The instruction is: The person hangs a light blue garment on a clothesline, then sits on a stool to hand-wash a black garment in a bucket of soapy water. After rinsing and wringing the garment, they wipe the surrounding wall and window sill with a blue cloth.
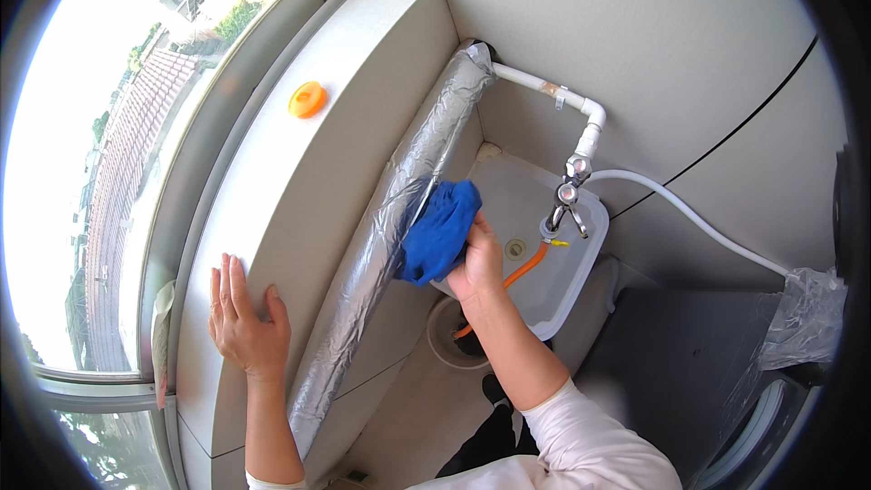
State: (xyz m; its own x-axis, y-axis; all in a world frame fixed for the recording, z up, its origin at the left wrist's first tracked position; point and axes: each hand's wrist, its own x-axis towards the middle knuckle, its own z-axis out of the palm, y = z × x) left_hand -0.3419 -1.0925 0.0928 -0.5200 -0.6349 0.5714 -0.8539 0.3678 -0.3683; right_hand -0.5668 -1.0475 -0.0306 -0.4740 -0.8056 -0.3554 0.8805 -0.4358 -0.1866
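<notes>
My right hand [480,255] grips a blue cloth [441,231], which rests against the foil-wrapped pipe [354,299] running beside the tiled ledge. Flat on the edge of that ledge [272,170] lies my left hand [248,320], holding nothing, its thumb apart from the fingers. Farther up the ledge sits an orange round plastic lid [308,100]. Part of the pipe is hidden behind the cloth.
Right of the pipe are a white plastic basin [565,306] with a drain, a metal faucet [567,194] with an orange hose [527,271], and a bucket [439,340] below. A dark-topped appliance [680,347] stands at right, a window [150,170] at left.
</notes>
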